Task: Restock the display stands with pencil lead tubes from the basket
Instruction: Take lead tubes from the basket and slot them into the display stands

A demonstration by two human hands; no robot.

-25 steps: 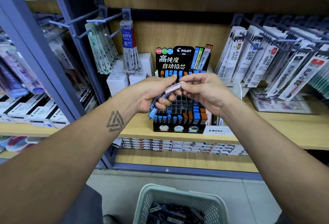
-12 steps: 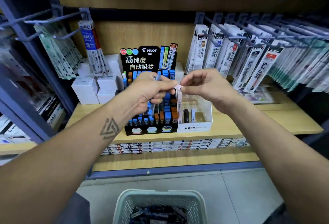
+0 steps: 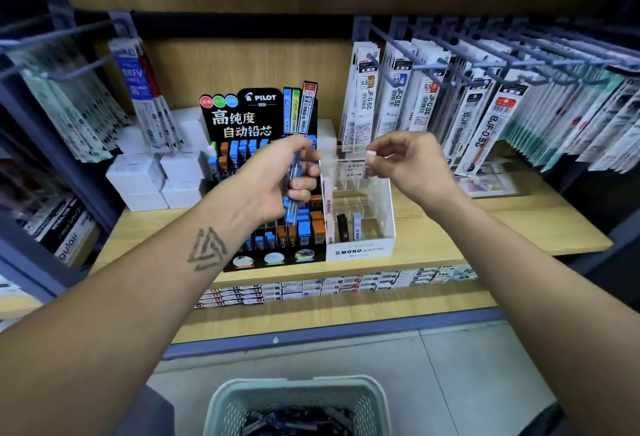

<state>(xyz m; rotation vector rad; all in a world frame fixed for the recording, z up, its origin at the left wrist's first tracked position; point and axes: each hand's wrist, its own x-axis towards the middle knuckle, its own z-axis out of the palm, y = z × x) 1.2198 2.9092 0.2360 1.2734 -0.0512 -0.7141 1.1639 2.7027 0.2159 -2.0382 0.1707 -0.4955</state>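
Above the clear MONO stand point(image 3: 360, 224), the right hand point(image 3: 412, 162) pinches a pale pink lead tube point(image 3: 370, 155) between thumb and forefinger, wrist bent. Beside it, before the black Pilot stand point(image 3: 256, 165), the left hand point(image 3: 277, 182) grips several blue tubes point(image 3: 290, 207); the basket point(image 3: 298, 401) sits below.

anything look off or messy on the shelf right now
Nothing is spilled or damaged. The white MONO stand is mostly empty, holding just a few tubes at its front, unlike the fuller black Pilot stand beside it.
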